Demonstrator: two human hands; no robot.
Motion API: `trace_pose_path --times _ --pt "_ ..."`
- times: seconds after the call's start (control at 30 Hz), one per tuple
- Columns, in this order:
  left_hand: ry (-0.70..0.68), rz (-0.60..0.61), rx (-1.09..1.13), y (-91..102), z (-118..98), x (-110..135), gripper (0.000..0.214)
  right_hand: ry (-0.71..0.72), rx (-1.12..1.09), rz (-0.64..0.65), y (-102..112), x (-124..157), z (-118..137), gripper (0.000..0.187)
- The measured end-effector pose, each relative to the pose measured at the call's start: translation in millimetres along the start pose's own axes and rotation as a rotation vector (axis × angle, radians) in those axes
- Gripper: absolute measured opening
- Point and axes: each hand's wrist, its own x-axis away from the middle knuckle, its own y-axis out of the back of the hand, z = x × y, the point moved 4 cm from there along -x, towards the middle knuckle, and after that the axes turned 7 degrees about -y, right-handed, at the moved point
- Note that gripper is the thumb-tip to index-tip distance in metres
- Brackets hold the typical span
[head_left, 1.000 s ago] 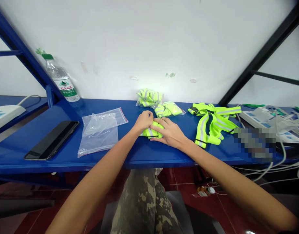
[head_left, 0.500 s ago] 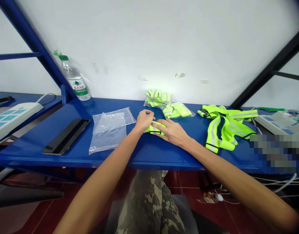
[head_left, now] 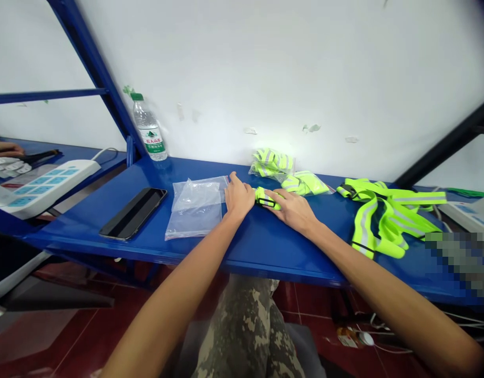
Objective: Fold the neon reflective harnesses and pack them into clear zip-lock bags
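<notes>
A folded bundle of neon-yellow reflective strap [head_left: 268,199] with a grey stripe and a black buckle lies on the blue table. My right hand [head_left: 296,211] is closed over its right end, pressing it to the tabletop. My left hand [head_left: 239,196] lies just left of the bundle, over the right edge of a clear zip plastic bag [head_left: 194,218]. Its fingers point away from me and look stretched out; their tips are partly hidden. The bag lies flat, with a smaller piece of clear plastic on it.
Behind my hands sit bagged straps [head_left: 302,182] against the wall. Loose reflective straps [head_left: 399,215] spread at the right. A black phone [head_left: 133,214], a water bottle [head_left: 150,131] and a power strip [head_left: 54,186] stand at the left. Another person's hand [head_left: 5,148] shows at far left.
My left hand has moved left off the strap bundle to the plastic bag's edge. My right hand stays on the bundle. The view has swung left.
</notes>
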Motion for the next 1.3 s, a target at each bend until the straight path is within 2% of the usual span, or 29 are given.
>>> trace_pose_path --times 0.1,0.23,0.4,0.5,0.63,0.73,0.9,1.0,1.1,1.2,1.3 --pt "-0.032 0.01 0.017 -3.9 -1 3 0.051 -0.016 0.008 -0.003 3 5 -3 0.045" --pt "-0.071 0.02 0.066 -7.8 -1 1 0.034 -0.028 -0.021 -0.01 11 9 -2 0.045" --pt "-0.091 0.121 0.147 -12.3 3 -6 0.02 -0.104 -0.151 -0.05 18 13 -8 0.046" --pt "-0.103 0.19 0.122 -13.6 4 -6 0.028 -0.149 -0.293 -0.095 19 14 -14 0.048" --pt "-0.229 0.292 0.061 -18.3 2 -2 0.053 -0.249 -0.478 -0.184 23 12 -23 0.047" --pt "-0.273 0.303 0.072 -21.4 0 -1 0.067 -0.311 -0.599 -0.253 29 9 -27 0.044" --pt "-0.139 0.232 0.277 -22.8 -4 -4 0.06 -0.38 -0.787 -0.279 30 6 -31 0.041" --pt "-0.046 0.164 0.429 -22.0 -4 -6 0.052 -0.519 -0.99 -0.216 26 5 -33 0.044" --pt "-0.003 0.152 0.539 -22.5 -7 -6 0.049 -0.73 -1.354 -0.031 19 7 -33 0.054" --pt "0.012 0.173 0.696 -24.0 -13 -4 0.047 -0.756 -1.627 0.151 18 8 -27 0.057" --pt "0.023 0.166 0.837 -25.7 -16 -3 0.044 -0.76 -1.673 0.277 16 9 -25 0.052"
